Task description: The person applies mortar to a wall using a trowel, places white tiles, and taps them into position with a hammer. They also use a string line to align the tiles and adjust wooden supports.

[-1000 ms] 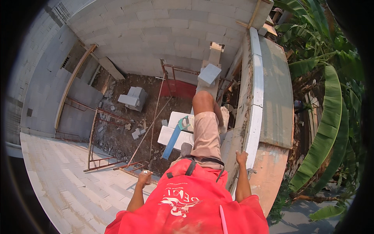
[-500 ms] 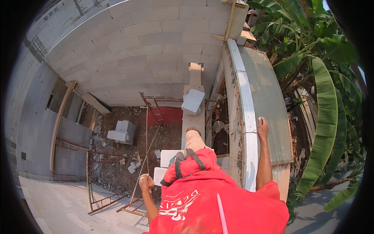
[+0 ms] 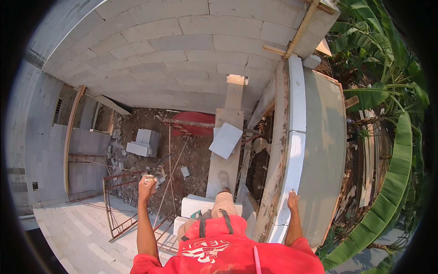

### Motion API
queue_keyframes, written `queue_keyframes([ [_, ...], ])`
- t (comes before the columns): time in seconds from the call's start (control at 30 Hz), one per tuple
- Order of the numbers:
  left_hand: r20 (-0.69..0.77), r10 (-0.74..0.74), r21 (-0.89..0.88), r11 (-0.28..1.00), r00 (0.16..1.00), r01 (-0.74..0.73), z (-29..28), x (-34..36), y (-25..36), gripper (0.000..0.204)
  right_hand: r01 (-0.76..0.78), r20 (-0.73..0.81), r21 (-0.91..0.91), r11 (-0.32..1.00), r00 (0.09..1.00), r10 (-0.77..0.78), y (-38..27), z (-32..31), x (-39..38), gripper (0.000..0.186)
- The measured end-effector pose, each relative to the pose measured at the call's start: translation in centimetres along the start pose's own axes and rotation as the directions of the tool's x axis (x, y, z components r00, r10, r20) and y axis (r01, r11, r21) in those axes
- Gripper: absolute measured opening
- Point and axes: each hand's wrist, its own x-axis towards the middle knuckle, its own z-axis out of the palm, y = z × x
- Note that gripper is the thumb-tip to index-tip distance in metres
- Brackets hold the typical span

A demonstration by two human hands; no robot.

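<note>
My left hand (image 3: 147, 184) is raised over the floor on the left, its fingers closed round something small and pale that I cannot make out. On the other side, my right hand (image 3: 293, 201) is at the outer edge of the pale block row (image 3: 297, 93) along the wall top; its fingers look loosely apart, with nothing seen in them. I cannot tell whether it touches the blocks. A foot (image 3: 223, 179) stands on a plank (image 3: 224, 165), just behind loose pale blocks (image 3: 226, 140) stacked on the plank. More white blocks (image 3: 194, 206) lie beside my legs.
A rusty metal scaffold frame (image 3: 122, 225) stands at lower left. Stacked blocks (image 3: 145, 142) and rubble lie on the dirt floor below. A tall block wall (image 3: 182, 50) rises ahead. Right of the block row runs a grey concrete slab (image 3: 324, 132), with banana leaves (image 3: 388, 173) beyond.
My left hand has swung outward to the left and up. My right hand has drawn back toward me along the block row. The view has shifted and my foot is nearer the plank's blocks.
</note>
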Motion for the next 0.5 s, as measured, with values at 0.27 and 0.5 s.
queue_keyframes([
  [0.27, -0.253, -0.599, -0.111, 0.798, 0.76, 0.592, -7.2, -6.9, -10.2, 0.041, -0.15, 0.132, 0.097, 0.984, 0.982, 0.137, -1.1, 0.0, -0.4, 0.069],
  [0.5, -0.166, -0.683, -0.071, 0.728, 0.712, 0.682, -2.7, -6.8, -16.2, 0.05, -0.252, 0.141, 0.168, 0.953, 0.963, 0.229, -1.4, -0.3, -0.5, 0.073],
])
